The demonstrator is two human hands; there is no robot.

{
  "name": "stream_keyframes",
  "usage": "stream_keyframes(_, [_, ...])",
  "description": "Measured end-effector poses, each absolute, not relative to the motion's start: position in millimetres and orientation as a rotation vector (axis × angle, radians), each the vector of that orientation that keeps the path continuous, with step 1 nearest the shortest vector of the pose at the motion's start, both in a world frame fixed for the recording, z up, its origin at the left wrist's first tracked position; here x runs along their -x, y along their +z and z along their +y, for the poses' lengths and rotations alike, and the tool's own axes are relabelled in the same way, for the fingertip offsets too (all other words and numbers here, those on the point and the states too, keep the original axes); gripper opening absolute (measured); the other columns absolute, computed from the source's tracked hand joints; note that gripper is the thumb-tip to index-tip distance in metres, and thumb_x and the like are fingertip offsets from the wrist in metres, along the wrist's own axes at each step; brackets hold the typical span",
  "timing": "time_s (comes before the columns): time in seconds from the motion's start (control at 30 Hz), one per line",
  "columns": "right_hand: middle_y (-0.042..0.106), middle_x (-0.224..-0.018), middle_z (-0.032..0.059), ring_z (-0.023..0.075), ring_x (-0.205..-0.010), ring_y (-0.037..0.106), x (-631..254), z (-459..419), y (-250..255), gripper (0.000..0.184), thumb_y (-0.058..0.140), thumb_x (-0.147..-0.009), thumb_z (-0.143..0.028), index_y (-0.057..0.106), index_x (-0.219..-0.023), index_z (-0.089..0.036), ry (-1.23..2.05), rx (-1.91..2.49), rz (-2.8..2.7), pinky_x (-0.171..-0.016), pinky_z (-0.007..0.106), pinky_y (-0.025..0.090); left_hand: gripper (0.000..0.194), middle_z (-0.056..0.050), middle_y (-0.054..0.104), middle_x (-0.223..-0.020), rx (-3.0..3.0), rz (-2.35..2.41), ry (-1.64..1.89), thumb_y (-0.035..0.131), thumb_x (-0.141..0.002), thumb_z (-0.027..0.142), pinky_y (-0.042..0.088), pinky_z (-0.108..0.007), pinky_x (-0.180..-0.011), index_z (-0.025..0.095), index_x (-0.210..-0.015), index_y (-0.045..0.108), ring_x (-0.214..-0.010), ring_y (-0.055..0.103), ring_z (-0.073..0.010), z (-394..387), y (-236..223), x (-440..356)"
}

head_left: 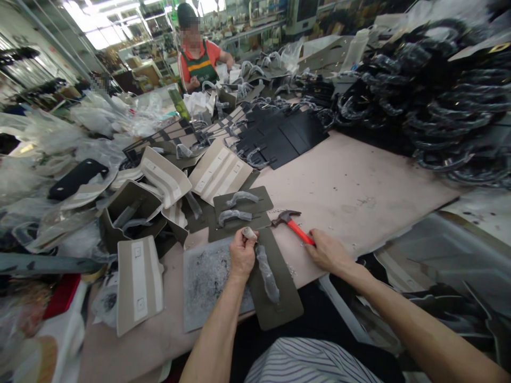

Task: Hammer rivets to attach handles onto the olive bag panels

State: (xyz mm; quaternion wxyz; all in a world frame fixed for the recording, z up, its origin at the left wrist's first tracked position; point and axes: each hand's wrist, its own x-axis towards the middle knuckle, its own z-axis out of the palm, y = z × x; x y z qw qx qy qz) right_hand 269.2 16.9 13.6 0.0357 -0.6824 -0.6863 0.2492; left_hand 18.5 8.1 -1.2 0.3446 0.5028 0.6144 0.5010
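Observation:
My right hand point(325, 251) is closed around the end of a claw hammer's red handle. The hammer point(297, 230) lies low over the table, its dark head pointing away from me to the left. In the closed fingers of my left hand point(242, 256) is a short pale cylinder point(249, 233), its lower part hidden by the hand. Beside that hand, an olive-green panel point(285, 306) overhangs the table's front edge, with a plastic-wrapped handle point(267, 274) on it. Under my left forearm is a grey worn slab point(205, 282).
Two more wrapped handles sit on olive panels point(259, 199) just beyond. Folded beige-backed panels point(139, 279) are piled at left. Black panels point(287, 133) and a tall stack of wrapped black handles point(439, 101) stand farther back. Across the table is a person in a green apron point(202, 66).

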Motion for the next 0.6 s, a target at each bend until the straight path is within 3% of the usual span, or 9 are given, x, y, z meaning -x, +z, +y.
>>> stream_keyframes(0.13, [0.050,-0.069,-0.0025,0.0102,-0.052,0.045,-254,16,43,0.008,0.052,-0.083,-0.025,0.047,-0.085,-0.020,1.847,1.836,-1.324,-0.051,0.025,0.037,0.016,-0.005,0.076,-0.091,-1.383,1.619,1.327,0.062,-0.082,0.021,0.052,-0.027,-0.076,0.019,-0.098,0.066,-0.082,0.069,-0.0173,5,0,-24])
stream_keyframes(0.2, [0.043,-0.065,-0.0061,0.0073,-0.043,0.034,-244,13,63,0.010,0.046,-0.087,-0.030,0.042,-0.084,-0.021,2.045,1.680,-1.011,-0.043,0.022,0.032,0.016,-0.004,0.076,-0.091,-1.450,1.600,1.327,0.061,-0.082,0.018,0.052,-0.027,-0.077,0.020,-0.097,0.067,-0.083,0.070,-0.0174,3,0,-25])
stream_keyframes(0.27, [0.040,-0.062,-0.0073,0.0072,-0.040,0.030,-235,7,83,0.019,0.039,-0.093,-0.040,0.041,-0.084,-0.022,1.877,1.619,-1.085,-0.040,0.022,0.027,0.016,-0.003,0.076,-0.090,-1.502,1.580,1.311,0.060,-0.082,0.017,0.052,-0.026,-0.076,0.020,-0.095,0.068,-0.082,0.070,-0.0170,1,0,-25])
stream_keyframes(0.33, [0.042,-0.060,-0.0060,0.0091,-0.043,0.036,-230,2,98,0.029,0.034,-0.095,-0.047,0.042,-0.084,-0.023,1.450,1.561,-1.436,-0.043,0.023,0.027,0.016,-0.002,0.075,-0.088,-1.535,1.573,1.293,0.059,-0.083,0.017,0.051,-0.025,-0.074,0.021,-0.095,0.069,-0.079,0.069,-0.0161,1,-2,-24])
stream_keyframes(0.43, [0.044,-0.057,-0.0033,0.0110,-0.048,0.038,-230,-1,109,0.029,0.036,-0.097,-0.043,0.044,-0.079,-0.022,0.795,1.491,-1.995,-0.049,0.026,0.023,0.016,-0.001,0.074,-0.085,-1.569,1.579,1.279,0.059,-0.084,0.017,0.050,-0.025,-0.073,0.021,-0.094,0.069,-0.077,0.067,-0.0159,0,-5,-23])
stream_keyframes(0.6, [0.048,-0.055,-0.0027,0.0094,-0.044,0.033,-235,9,149,0.021,0.045,-0.096,-0.032,0.048,-0.079,-0.020,0.454,1.362,-2.486,-0.048,0.028,0.015,0.013,-0.001,0.072,-0.079,-1.573,1.605,1.258,0.059,-0.082,0.018,0.049,-0.025,-0.068,0.021,-0.090,0.070,-0.072,0.066,-0.0161,1,-7,-21])
